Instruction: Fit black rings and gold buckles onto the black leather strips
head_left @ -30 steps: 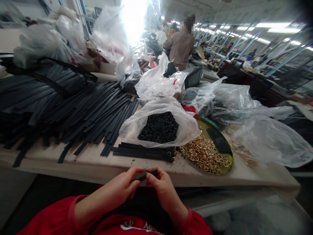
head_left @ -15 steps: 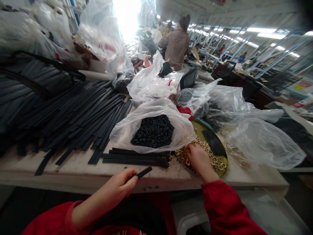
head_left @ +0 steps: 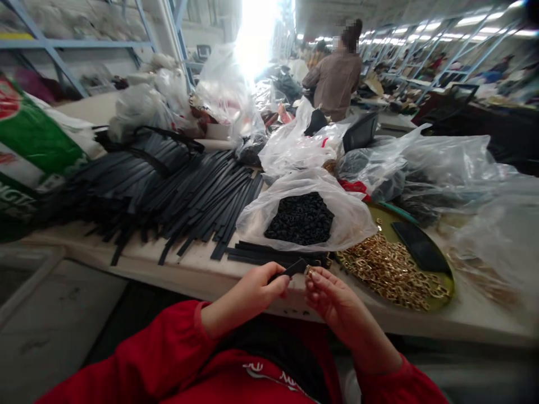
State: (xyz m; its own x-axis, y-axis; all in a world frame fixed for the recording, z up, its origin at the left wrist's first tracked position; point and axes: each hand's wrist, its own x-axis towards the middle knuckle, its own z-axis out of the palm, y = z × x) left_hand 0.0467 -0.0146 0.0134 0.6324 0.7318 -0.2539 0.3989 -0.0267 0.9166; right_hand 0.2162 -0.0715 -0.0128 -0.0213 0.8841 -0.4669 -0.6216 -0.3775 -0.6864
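My left hand pinches a flat black strap, whose free end points right. Close against that end, my right hand grips a small gold buckle between thumb and fingertips. Whether the strap passes through the buckle is too small to tell. Just behind the hands lie several black straps in a short stack. To the right, a round yellow-green tray holds a heap of gold buckles. Beyond the stack, an open clear plastic bag is filled with small black loops.
Long black straps spread over the left of the table. A dark flat piece lies in the tray. Plastic bags crowd the back, a green and white sack stands far left, and a person stands beyond.
My right hand has left the buckle heap and come left with a gold buckle to the strap's end. My left hand has brought the strap up and right. The view has swung left.
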